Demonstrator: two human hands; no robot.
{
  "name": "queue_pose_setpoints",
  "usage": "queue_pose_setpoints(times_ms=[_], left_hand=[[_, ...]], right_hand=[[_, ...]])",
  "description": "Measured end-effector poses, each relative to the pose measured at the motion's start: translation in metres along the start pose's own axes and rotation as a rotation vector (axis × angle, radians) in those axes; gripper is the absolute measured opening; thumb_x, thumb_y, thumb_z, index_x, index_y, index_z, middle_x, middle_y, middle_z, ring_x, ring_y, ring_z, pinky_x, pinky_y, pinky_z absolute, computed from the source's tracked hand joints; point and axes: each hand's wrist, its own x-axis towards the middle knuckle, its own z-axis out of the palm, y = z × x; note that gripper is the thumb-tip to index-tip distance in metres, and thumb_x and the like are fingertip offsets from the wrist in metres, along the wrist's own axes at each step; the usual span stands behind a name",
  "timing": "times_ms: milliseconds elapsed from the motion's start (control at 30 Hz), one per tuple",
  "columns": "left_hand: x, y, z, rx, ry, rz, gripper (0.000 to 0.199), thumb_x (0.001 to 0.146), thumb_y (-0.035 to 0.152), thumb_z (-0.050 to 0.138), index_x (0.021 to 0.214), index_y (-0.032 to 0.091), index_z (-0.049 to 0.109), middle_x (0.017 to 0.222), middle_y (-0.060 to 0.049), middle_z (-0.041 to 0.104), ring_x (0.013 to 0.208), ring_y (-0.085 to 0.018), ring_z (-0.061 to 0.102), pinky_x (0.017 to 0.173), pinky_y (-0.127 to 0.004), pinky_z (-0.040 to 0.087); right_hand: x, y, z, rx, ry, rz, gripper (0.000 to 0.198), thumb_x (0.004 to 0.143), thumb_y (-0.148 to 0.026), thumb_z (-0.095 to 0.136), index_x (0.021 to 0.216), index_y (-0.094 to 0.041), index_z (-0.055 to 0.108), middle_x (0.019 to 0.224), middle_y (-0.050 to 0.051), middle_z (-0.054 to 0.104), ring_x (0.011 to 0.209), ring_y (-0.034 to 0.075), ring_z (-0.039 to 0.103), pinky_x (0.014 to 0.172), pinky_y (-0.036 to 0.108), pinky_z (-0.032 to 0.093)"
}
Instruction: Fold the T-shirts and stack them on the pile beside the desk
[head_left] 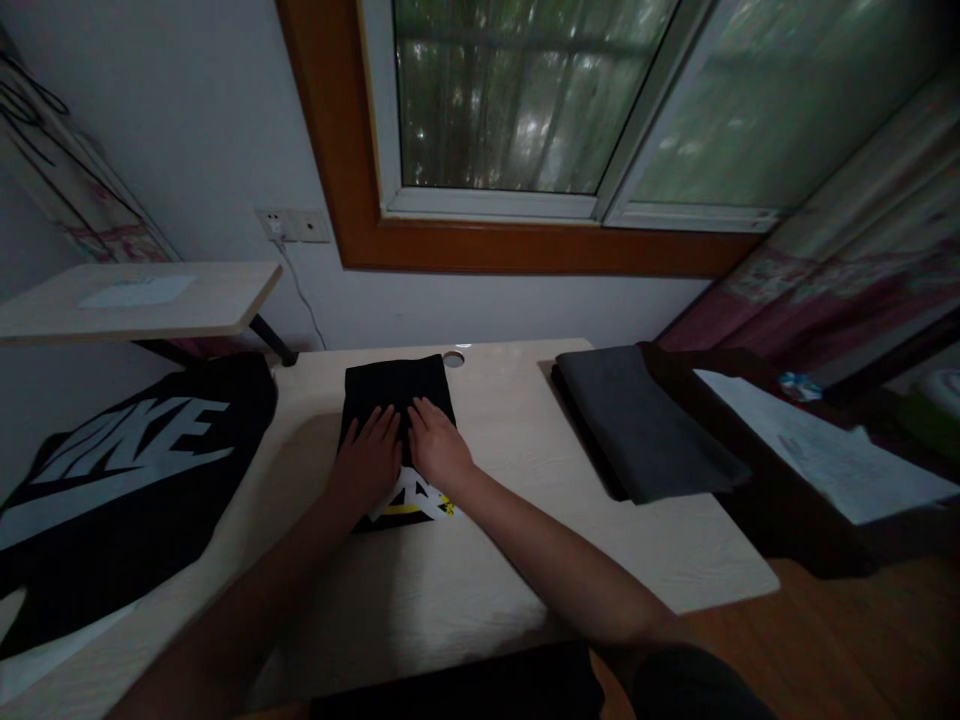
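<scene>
A folded black garment (396, 385) with a white and yellow print at its near end lies flat on the pale wooden desk (510, 430). My left hand (369, 460) rests palm down on its left side, fingers stretched out. Beside it, my right hand (437, 445) presses flat on the right side, fingers also extended. Both hands touch the cloth, and part of the print is hidden beneath them.
To the left, a black garment with large white NIKE lettering (150, 440) is spread out under a raised shelf (142, 300). Folded dark grey cloth (645, 420) lies on the desk's right side. A round cable hole (453, 359) sits near the back edge, below the window.
</scene>
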Motion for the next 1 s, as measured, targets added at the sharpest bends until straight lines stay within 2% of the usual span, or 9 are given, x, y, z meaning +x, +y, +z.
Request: queue_pose_setpoints(times_ms=[133,333,500,600,700,767,900,1000], left_hand=[[-0.017,-0.011,0.001,0.009,0.022,-0.006,0.054,0.102,0.034,0.036,0.152,0.017,0.044,0.161,-0.013,0.039,0.151,-0.031,0.032,0.121,-0.057,0.027],[-0.037,-0.031,-0.003,-0.014,0.017,-0.025,0.056,0.101,0.035,0.038,0.154,0.02,0.041,0.162,-0.012,0.037,0.151,-0.032,0.033,0.12,-0.058,0.029],[-0.053,-0.042,-0.007,-0.046,-0.021,-0.028,0.056,0.102,0.034,0.035,0.156,0.021,0.038,0.162,-0.011,0.037,0.151,-0.031,0.031,0.12,-0.058,0.029],[-0.055,-0.046,-0.014,-0.048,-0.045,-0.047,0.054,0.101,0.036,0.038,0.152,0.022,0.043,0.16,-0.011,0.042,0.15,-0.034,0.033,0.118,-0.063,0.028],[-0.042,-0.04,-0.021,-0.014,-0.025,-0.056,0.05,0.099,0.037,0.039,0.145,0.02,0.053,0.157,-0.014,0.045,0.15,-0.039,0.032,0.117,-0.07,0.022],[-0.027,-0.031,-0.021,0.005,-0.003,-0.031,0.049,0.099,0.035,0.038,0.142,0.019,0.056,0.157,-0.014,0.045,0.151,-0.036,0.031,0.12,-0.067,0.018],[0.005,-0.012,-0.01,0.0,-0.019,-0.03,0.05,0.1,0.031,0.037,0.146,0.019,0.051,0.156,-0.013,0.047,0.149,-0.032,0.036,0.121,-0.062,0.021],[0.021,-0.013,0.002,0.01,0.004,-0.057,0.052,0.101,0.034,0.034,0.149,0.017,0.048,0.159,-0.014,0.043,0.15,-0.032,0.034,0.12,-0.062,0.023]], right_hand=[[-0.016,0.004,-0.002,-0.039,-0.006,0.0,0.056,0.103,-0.036,0.046,0.148,-0.003,0.048,0.159,0.021,0.04,0.15,0.029,0.033,0.125,0.045,0.026],[-0.037,0.021,-0.015,-0.08,-0.02,0.03,0.06,0.102,-0.043,0.047,0.152,-0.009,0.043,0.163,0.018,0.032,0.152,0.029,0.029,0.124,0.049,0.025],[-0.061,0.035,-0.029,-0.1,-0.047,0.033,0.06,0.102,-0.042,0.047,0.153,-0.01,0.043,0.163,0.017,0.03,0.152,0.031,0.03,0.124,0.053,0.024],[-0.068,0.036,-0.04,-0.099,-0.087,0.054,0.057,0.101,-0.038,0.048,0.152,-0.012,0.045,0.161,0.016,0.035,0.151,0.033,0.031,0.122,0.056,0.026],[-0.06,0.027,-0.047,-0.104,-0.098,0.057,0.054,0.099,-0.028,0.049,0.15,-0.01,0.047,0.16,0.017,0.037,0.152,0.033,0.03,0.122,0.053,0.028],[-0.045,0.017,-0.045,-0.103,-0.064,0.034,0.053,0.099,-0.023,0.045,0.15,-0.007,0.046,0.162,0.018,0.034,0.153,0.031,0.028,0.123,0.05,0.026],[-0.005,0.005,-0.021,-0.066,-0.048,0.017,0.053,0.102,-0.027,0.042,0.15,-0.005,0.045,0.161,0.018,0.035,0.152,0.028,0.029,0.123,0.046,0.028],[0.017,0.008,0.0,-0.064,-0.079,0.036,0.053,0.103,-0.033,0.045,0.149,-0.009,0.047,0.161,0.017,0.037,0.152,0.027,0.03,0.125,0.047,0.024]])
